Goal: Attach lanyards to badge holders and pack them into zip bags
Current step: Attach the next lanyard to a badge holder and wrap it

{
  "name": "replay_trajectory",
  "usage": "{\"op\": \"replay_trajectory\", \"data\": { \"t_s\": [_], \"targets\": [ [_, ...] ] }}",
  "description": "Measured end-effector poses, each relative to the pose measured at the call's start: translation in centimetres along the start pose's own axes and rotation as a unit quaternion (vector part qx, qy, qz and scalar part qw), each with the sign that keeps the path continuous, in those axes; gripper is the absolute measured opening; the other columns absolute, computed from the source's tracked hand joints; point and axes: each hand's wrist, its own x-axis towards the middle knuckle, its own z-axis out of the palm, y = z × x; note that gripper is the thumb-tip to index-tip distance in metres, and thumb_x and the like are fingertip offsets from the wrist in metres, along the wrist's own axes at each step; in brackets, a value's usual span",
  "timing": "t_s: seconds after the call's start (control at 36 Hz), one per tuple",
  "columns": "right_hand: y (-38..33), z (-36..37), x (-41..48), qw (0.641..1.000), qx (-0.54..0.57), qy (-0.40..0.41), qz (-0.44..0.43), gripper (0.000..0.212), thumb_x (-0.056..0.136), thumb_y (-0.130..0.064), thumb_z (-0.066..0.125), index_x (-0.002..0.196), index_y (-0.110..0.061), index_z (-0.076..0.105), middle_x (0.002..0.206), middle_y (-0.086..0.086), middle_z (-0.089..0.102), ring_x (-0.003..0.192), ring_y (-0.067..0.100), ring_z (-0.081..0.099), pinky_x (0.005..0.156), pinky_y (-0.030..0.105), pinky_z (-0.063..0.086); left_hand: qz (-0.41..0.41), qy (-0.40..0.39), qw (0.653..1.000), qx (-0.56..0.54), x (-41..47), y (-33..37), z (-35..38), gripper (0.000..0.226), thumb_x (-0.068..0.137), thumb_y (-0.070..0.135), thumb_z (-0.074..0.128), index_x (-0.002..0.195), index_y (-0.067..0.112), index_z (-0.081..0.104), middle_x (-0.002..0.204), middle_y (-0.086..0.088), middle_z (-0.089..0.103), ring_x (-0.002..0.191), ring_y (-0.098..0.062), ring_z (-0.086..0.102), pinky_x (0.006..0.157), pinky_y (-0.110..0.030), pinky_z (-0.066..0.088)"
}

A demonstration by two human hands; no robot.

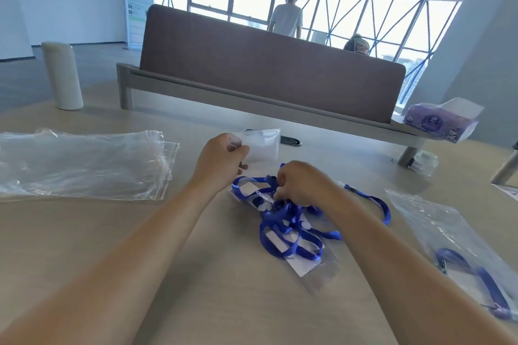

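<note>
Now pinching badge holder [263, 145] by its left edge with left grip [221, 162], up at 12 o'clock | pinching blue lanyards [283, 227] heaped at 5 o'clock with curled right grip [302, 182] | likely light, thin, slippery: pinch holder near edge | soft, tangly straps: take by clip | zip bags [84, 165] at 9 o'clock

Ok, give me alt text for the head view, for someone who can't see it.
The left hand holds up a clear badge holder while the right hand pinches into a tangle of blue lanyards; clear zip bags lie at left.
</note>
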Motion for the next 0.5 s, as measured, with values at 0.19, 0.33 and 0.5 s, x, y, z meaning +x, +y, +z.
{"op": "replay_trajectory", "data": {
  "t_s": [0.19,0.33,0.5],
  "targets": [
    [-0.7,-2.1,1.2,0.988,0.113,0.098,-0.047,0.01,0.085,-0.028,0.071,0.089,-0.025,0.061,0.092,-0.004,0.067,0.078,0.013,0.06,0.067,0.029,0.044,-0.004,0.067,0.997,0.022,1.3,-0.2,-1.5,0.014,0.097,0.021,0.057,0.094,0.007,0.061,0.093,-0.01,0.065,0.088,-0.03,0.068,0.086,-0.048,0.058],
    [-1.1,-3.6,1.5,0.959,0.239,0.115,-0.099,0.003,0.091,-0.025,0.066,0.091,-0.022,0.066,0.069,-0.007,0.072,0.059,0.004,0.065,0.058,0.016,0.047,-0.007,0.084,0.996,0.001,2.2,-0.6,-2.8,0.007,0.097,0.014,0.055,0.102,0.018,0.058,0.107,-0.002,0.067,0.093,-0.027,0.068,0.085,-0.045,0.06],
    [-2.3,-4.9,2.0,0.936,0.307,0.095,-0.147,0.015,0.098,-0.022,0.058,0.098,-0.023,0.073,0.06,-0.003,0.066,0.051,0.005,0.056,0.056,0.014,0.044,0.003,0.088,0.995,0.038,2.9,-1.1,-2.8,0.005,0.1,0.018,0.052,0.102,0.019,0.056,0.102,0.001,0.063,0.077,-0.011,0.063,0.073,-0.027,0.059]
  ]
}}
